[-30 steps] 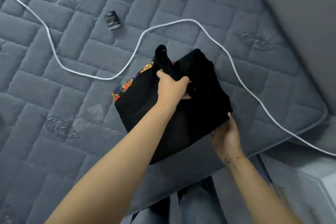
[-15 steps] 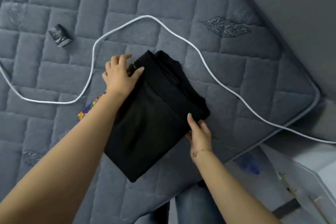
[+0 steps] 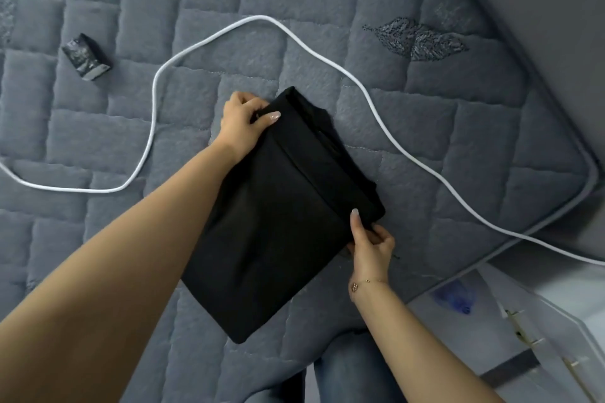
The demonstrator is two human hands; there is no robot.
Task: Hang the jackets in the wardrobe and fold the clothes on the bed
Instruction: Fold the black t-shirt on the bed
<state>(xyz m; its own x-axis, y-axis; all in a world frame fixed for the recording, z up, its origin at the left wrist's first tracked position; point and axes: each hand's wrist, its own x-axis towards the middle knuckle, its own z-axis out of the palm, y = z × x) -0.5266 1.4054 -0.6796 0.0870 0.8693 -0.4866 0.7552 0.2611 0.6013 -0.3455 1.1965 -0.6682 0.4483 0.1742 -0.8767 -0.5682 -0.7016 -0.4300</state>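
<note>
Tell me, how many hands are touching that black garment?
2. The left hand pinches the garment's far corner; the right hand pinches its near right corner. Nothing else touches it except the mattress beneath.

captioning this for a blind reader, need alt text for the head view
Two bare hands hold a folded black garment flat on a grey quilted mattress, the left hand pinching its far corner, the right hand its near edge. A white cable and a small dark box lie beyond.
</note>
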